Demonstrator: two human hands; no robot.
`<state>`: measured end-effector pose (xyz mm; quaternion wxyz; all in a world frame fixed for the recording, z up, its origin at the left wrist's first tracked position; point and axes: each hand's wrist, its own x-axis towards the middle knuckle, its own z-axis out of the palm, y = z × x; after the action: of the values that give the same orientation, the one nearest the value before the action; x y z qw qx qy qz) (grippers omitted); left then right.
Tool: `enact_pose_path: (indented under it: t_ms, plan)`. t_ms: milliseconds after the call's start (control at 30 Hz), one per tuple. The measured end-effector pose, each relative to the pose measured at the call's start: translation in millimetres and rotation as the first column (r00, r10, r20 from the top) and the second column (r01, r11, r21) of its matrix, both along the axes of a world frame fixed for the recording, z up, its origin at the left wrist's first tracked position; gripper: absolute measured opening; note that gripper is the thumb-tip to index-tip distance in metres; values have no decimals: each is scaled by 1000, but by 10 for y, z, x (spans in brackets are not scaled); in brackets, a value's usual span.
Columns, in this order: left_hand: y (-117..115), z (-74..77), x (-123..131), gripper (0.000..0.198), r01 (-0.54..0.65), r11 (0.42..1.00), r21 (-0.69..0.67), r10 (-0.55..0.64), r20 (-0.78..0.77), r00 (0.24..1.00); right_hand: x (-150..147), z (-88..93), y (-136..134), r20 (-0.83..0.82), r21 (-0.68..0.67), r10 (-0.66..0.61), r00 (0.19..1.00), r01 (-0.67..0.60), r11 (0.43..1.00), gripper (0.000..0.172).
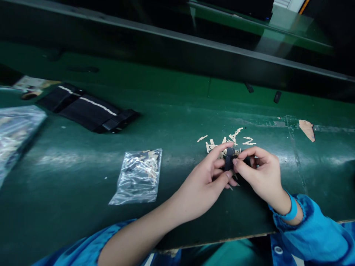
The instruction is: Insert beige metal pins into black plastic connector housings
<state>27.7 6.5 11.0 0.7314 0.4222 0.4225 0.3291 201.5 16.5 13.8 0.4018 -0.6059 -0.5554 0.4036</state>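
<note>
My left hand (206, 181) is closed around a small black rectangular part (229, 159), its fingers behind and the thumb at the lower edge. My right hand (259, 170) pinches at the right side of that part, thumb and index finger together. What lies between those fingertips is too small to name. Another dark item shows under the right fingers, partly hidden. Behind and below both hands, several flat, pale metal-looking pieces (211, 145) lie scattered on the green table surface (194, 229).
A clear plastic bag (140, 181) of similar pieces lies left of my hands. Farther left are a black strapped bundle (88, 107) and a larger clear bag (16, 129). Small black pieces (277, 97) and a brown scrap (307, 130) lie toward the back right. A dark raised ledge (166, 55) crosses behind.
</note>
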Motion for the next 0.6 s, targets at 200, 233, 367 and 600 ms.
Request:
enact_pose_path:
  t_ms: [200, 233, 367, 600]
  plan:
    - [16, 11, 10, 60, 5, 1000, 5, -5, -18, 1000, -3, 1, 5, 6, -13, 1, 1000, -1, 1000, 1]
    - [17, 14, 10, 60, 5, 1000, 7, -5, -21, 1000, -4, 2, 5, 6, -15, 2, 1000, -2, 1000, 1]
    - [16, 23, 4, 60, 10, 1000, 10, -10, -28, 1000, -8, 10, 6, -4, -21, 5, 1000, -5, 1000, 1]
    - [10, 10, 3, 60, 11, 1000, 10, -10, -31, 999, -8, 15, 7, 2, -22, 5, 1000, -5, 1000, 1]
